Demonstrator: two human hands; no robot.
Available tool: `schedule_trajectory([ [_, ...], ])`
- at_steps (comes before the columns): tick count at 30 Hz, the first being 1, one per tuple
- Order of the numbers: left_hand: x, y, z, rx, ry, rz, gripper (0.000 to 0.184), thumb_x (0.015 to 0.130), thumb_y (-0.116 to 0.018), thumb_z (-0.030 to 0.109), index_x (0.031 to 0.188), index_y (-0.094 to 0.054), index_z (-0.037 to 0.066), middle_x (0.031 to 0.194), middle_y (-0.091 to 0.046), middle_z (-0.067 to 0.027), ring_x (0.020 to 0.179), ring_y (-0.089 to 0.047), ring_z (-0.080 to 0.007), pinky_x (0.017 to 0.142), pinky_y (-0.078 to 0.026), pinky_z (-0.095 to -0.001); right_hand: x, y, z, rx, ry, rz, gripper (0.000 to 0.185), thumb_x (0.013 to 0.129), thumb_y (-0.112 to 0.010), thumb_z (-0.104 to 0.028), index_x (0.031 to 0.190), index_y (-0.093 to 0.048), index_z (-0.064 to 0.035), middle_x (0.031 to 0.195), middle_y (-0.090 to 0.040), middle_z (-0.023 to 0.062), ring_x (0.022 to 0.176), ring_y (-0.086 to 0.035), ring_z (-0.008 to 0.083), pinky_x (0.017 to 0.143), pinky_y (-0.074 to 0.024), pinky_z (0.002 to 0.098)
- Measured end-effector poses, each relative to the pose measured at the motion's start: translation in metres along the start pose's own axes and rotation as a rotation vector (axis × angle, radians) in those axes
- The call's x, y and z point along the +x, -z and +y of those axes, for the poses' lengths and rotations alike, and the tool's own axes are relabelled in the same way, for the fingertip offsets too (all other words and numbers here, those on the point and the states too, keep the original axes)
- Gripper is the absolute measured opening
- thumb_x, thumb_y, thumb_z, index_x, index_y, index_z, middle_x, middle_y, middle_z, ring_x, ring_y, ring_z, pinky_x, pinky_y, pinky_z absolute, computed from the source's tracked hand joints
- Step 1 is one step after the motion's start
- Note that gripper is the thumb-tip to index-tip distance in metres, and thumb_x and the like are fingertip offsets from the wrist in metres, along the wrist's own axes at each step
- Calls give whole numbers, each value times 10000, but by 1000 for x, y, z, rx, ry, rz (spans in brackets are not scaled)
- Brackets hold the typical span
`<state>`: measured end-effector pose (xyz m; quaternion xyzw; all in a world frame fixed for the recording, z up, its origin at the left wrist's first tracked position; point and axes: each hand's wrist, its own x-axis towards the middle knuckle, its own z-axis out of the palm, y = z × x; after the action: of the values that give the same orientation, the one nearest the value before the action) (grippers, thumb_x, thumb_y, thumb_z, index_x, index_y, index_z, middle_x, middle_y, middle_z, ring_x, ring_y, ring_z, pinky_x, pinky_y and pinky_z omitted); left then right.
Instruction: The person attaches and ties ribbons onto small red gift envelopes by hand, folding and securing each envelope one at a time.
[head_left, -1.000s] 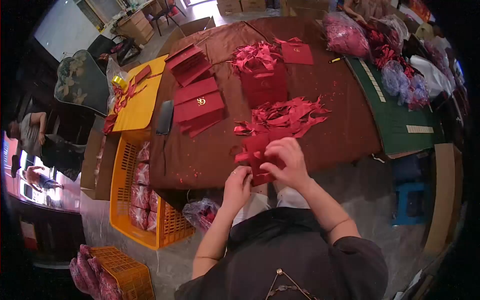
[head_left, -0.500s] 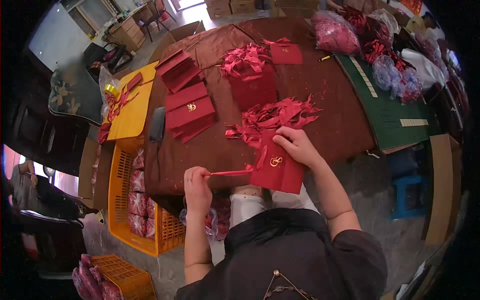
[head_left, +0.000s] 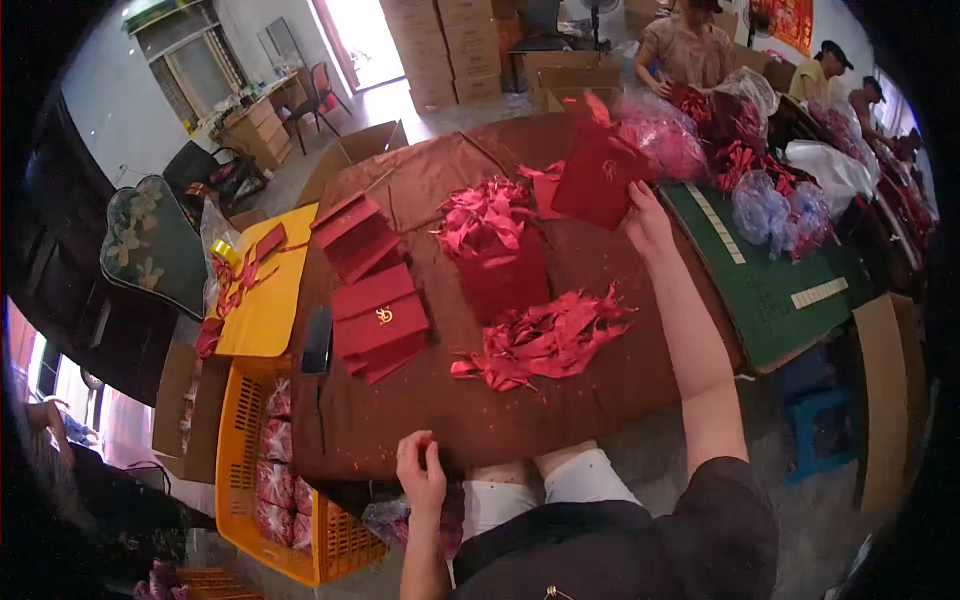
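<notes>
My right hand (head_left: 648, 222) reaches across the table and grips a dark red paper gift bag (head_left: 600, 178) by its lower right edge. The bag carries a small gold emblem, and a bit of ribbon shows above it. Partly hidden behind it lies another red bag (head_left: 546, 192). Near the table's front edge, my left hand (head_left: 420, 468) hovers with loosely curled fingers apart, holding nothing. A heap of red ribbons (head_left: 560, 335) lies mid-table. Behind that, a red stack of bags (head_left: 500, 270) is topped with ribbon loops (head_left: 485, 215).
Folded red bags (head_left: 380, 318) lie at left beside a dark phone (head_left: 317, 340). A yellow board (head_left: 268, 310) and an orange crate (head_left: 238, 440) of wrapped packs adjoin the left side. At right are a green board (head_left: 770, 310) and plastic-wrapped bundles (head_left: 665, 145). Co-workers (head_left: 690, 50) are behind.
My right hand has carried the bag from the front edge to the far right of the table. My left hand has let go of the ribbon and dropped lower. The view has tilted up.
</notes>
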<state>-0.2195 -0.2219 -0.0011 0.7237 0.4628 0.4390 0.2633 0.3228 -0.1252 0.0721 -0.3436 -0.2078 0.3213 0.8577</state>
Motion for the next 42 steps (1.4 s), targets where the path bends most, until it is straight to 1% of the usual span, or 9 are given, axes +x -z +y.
schedule_trajectory([
  [8, -6, -25, 2, 156, 26, -13, 100, 883, -664, 42, 982, -674, 46, 946, -677, -139, 893, -662, -342, 804, -529, -402, 163, 40, 106, -764, 177, 233, 399, 926, -717, -108, 1310, -660, -18, 1170, -714, 90, 1059, -647, 164, 947, -506, 313],
  [11, -9, -25, 0, 145, 84, 37, 117, 893, -675, 70, 1010, -681, 65, 990, -691, -143, 930, -671, -343, 802, -544, -415, 207, 85, 142, -699, 1, -53, 432, 971, -669, -228, 1332, -619, 5, 1265, -675, 130, 1077, -651, 220, 956, -515, 358],
  [18, -18, -41, -15, -23, 126, 77, 141, 942, -626, 67, 1076, -639, 24, 1012, -654, -136, 964, -645, -331, 828, -517, -407, 160, -209, 326, -666, -34, -329, 350, 986, -669, -235, 1245, -674, 0, 1228, -681, 138, 1067, -659, 223, 919, -539, 339],
  [20, -19, -37, -33, 1577, -615, -84, 134, 946, -620, 64, 1073, -636, 25, 1011, -651, -137, 967, -643, -330, 832, -515, -408, 147, -248, 340, -664, 44, -352, 348, 988, -667, -240, 1242, -675, -2, 1226, -681, 136, 1068, -658, 222, 922, -535, 337],
  [21, -17, -39, -24, 1657, -560, -89, 140, 935, -631, 63, 1068, -638, 22, 1016, -654, -140, 974, -644, -333, 833, -515, -409, 138, -266, 342, -673, 87, -367, 347, 988, -666, -242, 1240, -676, -3, 1225, -681, 135, 1069, -657, 222, 923, -534, 335],
  [22, -17, -33, -20, 1654, -549, -85, 140, 935, -631, 63, 1068, -638, 22, 1016, -654, -140, 974, -644, -333, 833, -515, -409, 132, -272, 339, -697, 129, -372, 346, 989, -665, -245, 1239, -676, -5, 1224, -681, 134, 1069, -656, 222, 925, -532, 334],
  [24, -15, -30, -10, -21, 82, 45, 138, 917, -644, 63, 1049, -651, 25, 997, -664, -139, 968, -648, -340, 836, -517, -411, 136, -195, 298, -844, 216, -293, 345, 991, -664, -249, 1236, -677, -7, 1222, -682, 132, 1071, -655, 221, 928, -529, 331],
  [28, -4, -29, -4, 159, 58, 27, 107, 879, -669, 86, 983, -680, 62, 949, -669, -138, 916, -657, -348, 803, -531, -423, 115, 39, 115, -1333, 381, 118, 342, 993, -661, -256, 1231, -679, -11, 1219, -682, 130, 1072, -653, 220, 932, -524, 326],
  [42, 121, 20, 38, 545, -211, 49, 147, 919, -694, 95, 1048, -683, 24, 1000, -678, -141, 937, -669, -271, 814, -518, -339, -258, -211, -120, 21, 88, -993, 287, 779, -876, -112, 896, -623, -48, 836, -605, -4, 776, -575, 94, 701, -461, 274],
])
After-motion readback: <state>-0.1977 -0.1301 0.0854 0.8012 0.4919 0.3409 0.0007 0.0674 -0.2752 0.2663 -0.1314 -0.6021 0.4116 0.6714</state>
